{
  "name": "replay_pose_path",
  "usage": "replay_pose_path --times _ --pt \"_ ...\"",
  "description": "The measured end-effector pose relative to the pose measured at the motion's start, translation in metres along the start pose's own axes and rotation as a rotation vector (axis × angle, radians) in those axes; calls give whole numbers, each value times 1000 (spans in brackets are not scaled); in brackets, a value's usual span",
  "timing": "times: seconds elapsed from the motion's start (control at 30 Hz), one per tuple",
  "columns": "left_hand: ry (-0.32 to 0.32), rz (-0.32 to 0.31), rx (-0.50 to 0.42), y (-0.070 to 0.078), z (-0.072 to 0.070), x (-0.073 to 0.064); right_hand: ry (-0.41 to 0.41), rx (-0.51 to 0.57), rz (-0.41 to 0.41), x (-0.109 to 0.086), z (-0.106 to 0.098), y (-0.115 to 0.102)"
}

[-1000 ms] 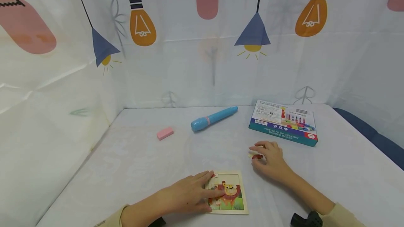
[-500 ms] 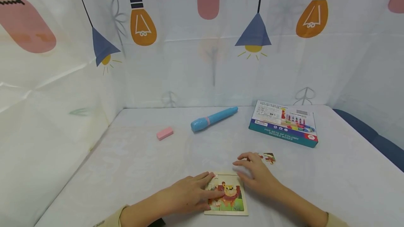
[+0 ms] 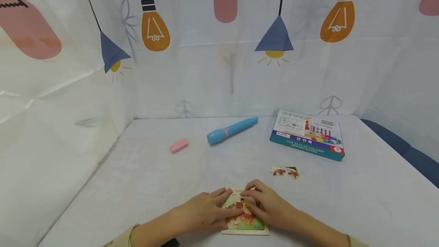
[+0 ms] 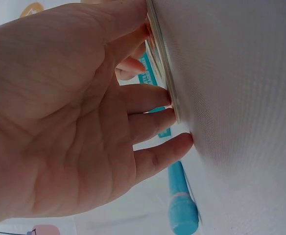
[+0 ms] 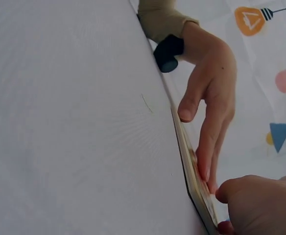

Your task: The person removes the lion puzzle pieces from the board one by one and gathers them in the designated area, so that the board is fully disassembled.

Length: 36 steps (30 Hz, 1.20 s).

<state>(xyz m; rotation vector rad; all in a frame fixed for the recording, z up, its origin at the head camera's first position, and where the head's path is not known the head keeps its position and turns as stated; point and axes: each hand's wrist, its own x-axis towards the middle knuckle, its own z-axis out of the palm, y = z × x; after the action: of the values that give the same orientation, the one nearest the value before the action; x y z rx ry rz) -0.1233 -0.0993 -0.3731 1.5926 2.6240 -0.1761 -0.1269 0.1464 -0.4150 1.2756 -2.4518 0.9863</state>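
One straight-fingered left hand (image 3: pixel 207 210) steadies the puzzle board (image 3: pixel 245 232) at left; we should align gently with the right hand (image 3: pixel 271 206), hold indiscernible.

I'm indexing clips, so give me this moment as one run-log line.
left hand: rests on puzzle board | right hand: over board's right side, grip unclear | two loose pieces: on table, beyond board

On tbl (image 3: pixel 154 190), puzzle tray (image 3: pixel 247 232) ctr: L hand (image 3: pixel 204 212) on it at 9 o'clock, R hand (image 3: pixel 271 205) over it at 3; loose pc (image 3: pixel 278 171) at 1, 2nd pc (image 3: pixel 292 172) beside; box (image 3: pixel 306 135) behind both; mic (image 3: pixel 232 130) at 12; block (image 3: pixel 178 146) at 11.
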Motion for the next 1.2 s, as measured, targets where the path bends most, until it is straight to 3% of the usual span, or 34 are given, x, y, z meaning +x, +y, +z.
replay_pose_path --times 0.17,0.53,0.7,1.2 --pt "-31 3 -21 0 0 0 15 -52 -44 4 6 -4" --pt "-65 -4 -68 0 -2 -1 -45 -126 14 5 8 -7" --pt "-93 0 -106 0 -5 -1 -59 -109 45 6 9 -8" --pt "-80 -3 -85 1 -2 0 -158 16 236 17 1 -14"
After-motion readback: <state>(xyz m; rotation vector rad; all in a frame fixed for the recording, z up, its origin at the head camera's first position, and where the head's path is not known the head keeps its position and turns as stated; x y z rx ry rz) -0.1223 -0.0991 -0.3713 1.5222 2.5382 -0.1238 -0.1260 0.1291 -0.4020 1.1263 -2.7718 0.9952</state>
